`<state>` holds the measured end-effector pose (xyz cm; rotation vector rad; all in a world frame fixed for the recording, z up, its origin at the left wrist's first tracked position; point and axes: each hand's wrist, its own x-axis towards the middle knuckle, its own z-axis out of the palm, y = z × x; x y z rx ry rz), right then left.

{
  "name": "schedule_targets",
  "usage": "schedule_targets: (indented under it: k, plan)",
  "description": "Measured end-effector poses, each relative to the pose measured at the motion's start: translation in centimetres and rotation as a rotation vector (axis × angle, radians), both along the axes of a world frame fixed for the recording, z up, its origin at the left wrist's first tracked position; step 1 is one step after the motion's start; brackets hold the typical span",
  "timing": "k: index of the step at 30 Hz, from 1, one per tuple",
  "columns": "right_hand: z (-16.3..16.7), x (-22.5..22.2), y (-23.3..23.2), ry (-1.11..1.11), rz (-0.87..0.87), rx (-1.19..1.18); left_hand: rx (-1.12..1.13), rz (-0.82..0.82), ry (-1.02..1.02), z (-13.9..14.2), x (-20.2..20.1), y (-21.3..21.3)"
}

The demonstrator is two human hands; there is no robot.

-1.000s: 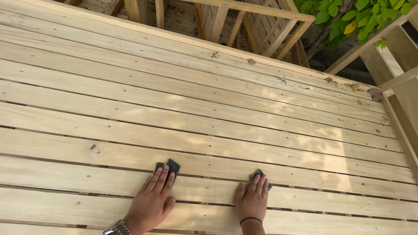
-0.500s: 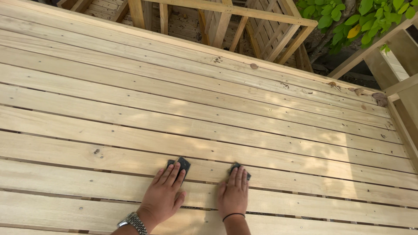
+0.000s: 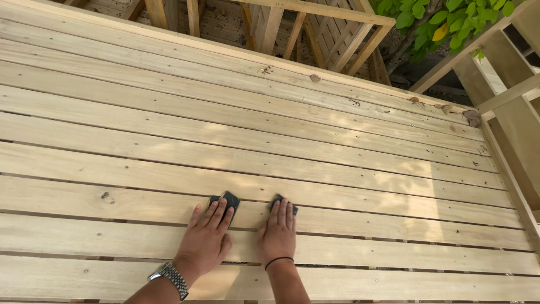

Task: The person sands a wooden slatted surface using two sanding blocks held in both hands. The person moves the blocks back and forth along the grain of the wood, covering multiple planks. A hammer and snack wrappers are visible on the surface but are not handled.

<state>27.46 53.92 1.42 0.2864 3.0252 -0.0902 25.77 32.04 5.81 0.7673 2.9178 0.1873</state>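
Pale wooden planks (image 3: 270, 141) fill your view, long boards running side to side with thin dark gaps between them, dappled with leaf shadow toward the right. Over on the far left, a small dark knot (image 3: 104, 195) sits on the same board you're working.

Now your left hand (image 3: 207, 239): it's flat, palm down, fingers close together and stretched forward, pressing on a dark sanding pad (image 3: 225, 201). Only the pad's far corners peek out past your fingertips; it looks black to charcoal, squarish, lying flat on the wood. A metal wristwatch (image 3: 169, 277) rides on that wrist.

Just beside it, your right hand (image 3: 278, 236) does the same, flat with fingers together, covering a second dark pad (image 3: 283, 203), of which only the top edge and corners show. A thin black band (image 3: 278, 260) circles that wrist. The two hands lie near each other, not touching, both pads on the same plank, low and centre in your view.

Moving right, the boards carry on bare, with small screw marks. At the far edge, dry brown leaves (image 3: 471, 116) lie by the corner, and another small leaf (image 3: 315, 77) sits near the top middle. A timber railing (image 3: 315, 22) stands beyond the deck, with slanted posts behind it, and green foliage (image 3: 433, 22) hangs at top right. A wooden frame (image 3: 514, 129) runs down the right side.
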Motion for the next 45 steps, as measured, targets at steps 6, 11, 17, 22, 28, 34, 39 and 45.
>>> schedule_targets:
  k: [6,11,17,22,28,34,39,45]
  plan:
    - [-0.6,0.9,4.7,0.011,0.083,-0.04,-0.077,0.033,-0.018,0.0,-1.4,-4.9]
    - [1.5,2.1,16.1,0.106,-0.227,0.003,-0.197,0.249,-0.045,-0.3,-2.9,-9.7]
    - [-0.7,2.0,-2.8,0.005,0.105,-0.07,-0.015,-0.05,-0.065,-0.2,-0.8,-0.7]
    - [-0.7,1.5,2.2,-0.044,0.121,-0.069,-0.016,-0.017,-0.002,0.8,-2.3,-3.7]
    - [1.3,-0.5,17.1,0.097,-0.255,0.02,-0.089,0.246,-0.019,1.2,-5.0,-6.7]
    - [-0.9,-3.0,1.3,-0.025,0.113,-0.027,0.146,-0.043,-0.004,-0.3,-4.4,3.6]
    - [0.9,-2.8,7.8,-0.033,0.125,0.028,0.031,0.002,-0.043,0.4,-5.9,-0.7]
    - [2.6,-4.3,14.3,0.027,-0.345,-0.012,0.03,0.217,-0.006,0.4,-6.9,-3.0]
